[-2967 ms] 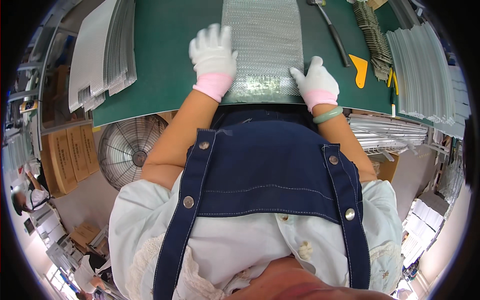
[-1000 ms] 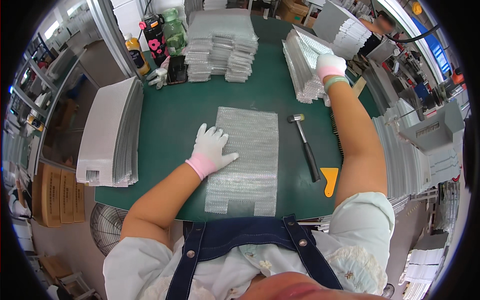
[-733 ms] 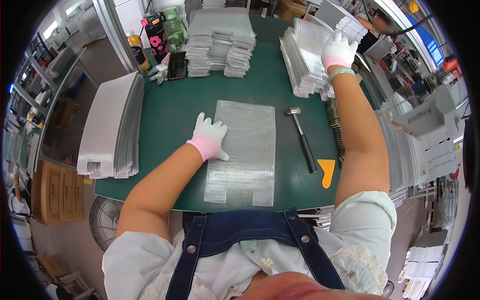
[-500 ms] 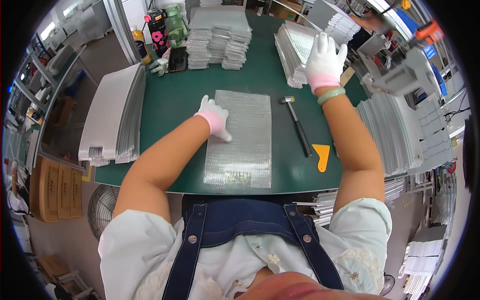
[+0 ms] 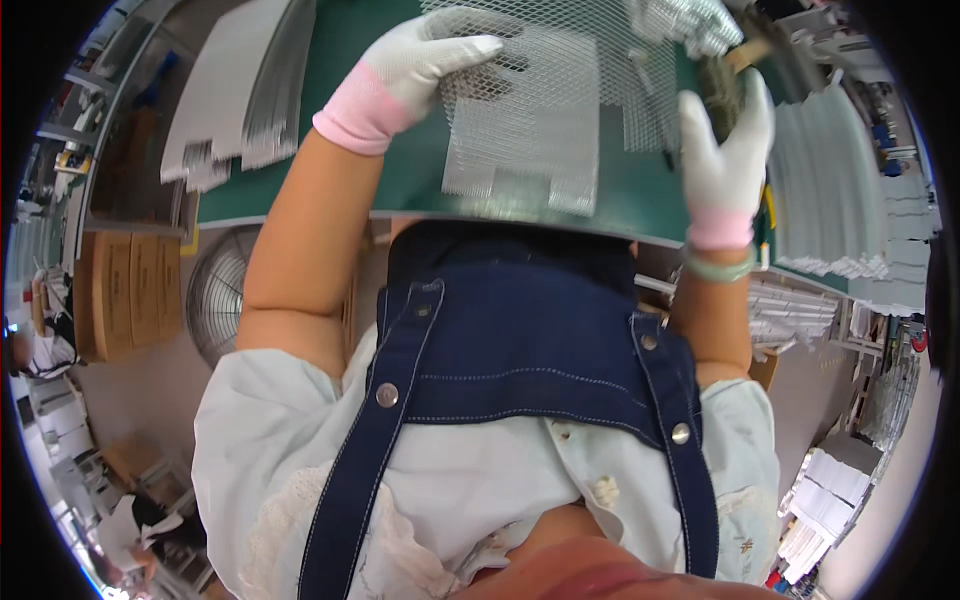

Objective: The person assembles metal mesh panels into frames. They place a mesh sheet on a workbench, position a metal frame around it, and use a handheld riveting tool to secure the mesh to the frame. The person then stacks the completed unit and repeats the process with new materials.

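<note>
My left hand [image 5: 425,65], in a white glove with a pink cuff, is closed on the left edge of a silver metal mesh sheet [image 5: 590,18], thumb on top. The sheet is raised and tilted over the green table [image 5: 330,150]. Beneath it lies a pale ribbed panel [image 5: 525,145] with a notch in its near edge. My right hand [image 5: 728,150], gloved alike and slightly blurred, is right of the mesh, its thumb and fingers apart and nothing held. A hammer [image 5: 652,85] shows faintly through the mesh. An orange scraper [image 5: 769,215] peeks out beside my right wrist.
A stack of white panels [image 5: 225,85] stands at the table's left edge, another stack of panels [image 5: 825,175] at the right. Shiny mesh sheets [image 5: 695,20] are piled at the far right. A floor fan [image 5: 222,290] and cardboard boxes [image 5: 125,300] stand below on the left.
A mesh sheet now lies over the ribbed panel, and my left hand has taken hold of it. My right hand has come back toward me from the far right pile. The view has tilted nearer.
</note>
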The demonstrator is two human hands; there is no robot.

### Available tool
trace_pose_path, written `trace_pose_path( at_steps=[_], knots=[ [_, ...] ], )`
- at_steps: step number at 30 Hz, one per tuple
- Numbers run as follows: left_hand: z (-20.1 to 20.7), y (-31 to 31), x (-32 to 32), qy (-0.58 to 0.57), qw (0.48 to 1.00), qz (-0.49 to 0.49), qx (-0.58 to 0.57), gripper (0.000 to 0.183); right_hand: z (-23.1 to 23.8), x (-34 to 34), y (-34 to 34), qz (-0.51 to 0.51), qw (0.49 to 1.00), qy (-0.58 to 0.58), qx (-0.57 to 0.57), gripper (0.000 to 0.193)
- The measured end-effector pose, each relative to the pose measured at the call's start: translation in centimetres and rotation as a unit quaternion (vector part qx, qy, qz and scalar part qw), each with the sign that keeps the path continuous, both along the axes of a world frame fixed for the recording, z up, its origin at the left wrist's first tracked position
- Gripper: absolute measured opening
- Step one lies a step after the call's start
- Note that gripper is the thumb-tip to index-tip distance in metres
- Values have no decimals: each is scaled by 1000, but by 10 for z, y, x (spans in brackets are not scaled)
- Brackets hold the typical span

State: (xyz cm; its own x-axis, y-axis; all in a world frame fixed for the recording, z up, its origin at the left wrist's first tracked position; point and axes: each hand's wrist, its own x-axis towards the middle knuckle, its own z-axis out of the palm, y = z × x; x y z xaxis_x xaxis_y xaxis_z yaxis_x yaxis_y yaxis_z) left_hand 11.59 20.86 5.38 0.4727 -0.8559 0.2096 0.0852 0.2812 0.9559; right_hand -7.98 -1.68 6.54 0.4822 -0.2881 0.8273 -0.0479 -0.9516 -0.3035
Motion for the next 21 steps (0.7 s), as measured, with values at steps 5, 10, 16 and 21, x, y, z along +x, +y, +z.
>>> trace_pose_path(
  at_steps=[5, 10, 16, 21],
  knots=[
    [-67, 9, -23, -278, 847, 354, 284, 77, -79, -4, 21, 62, 910, 173, 371, 61],
    [-101, 1, -30, -326, 815, 373, 300, 81, -127, 2, 22, 9, 901, 185, 392, 70],
    [-109, -19, -17, -351, 781, 348, 382, 80, -133, 20, 8, -21, 925, 198, 324, 70],
    [-130, -32, -8, -376, 746, 295, 464, 69, -150, 30, 7, -44, 920, 271, 279, 64]
  ],
)
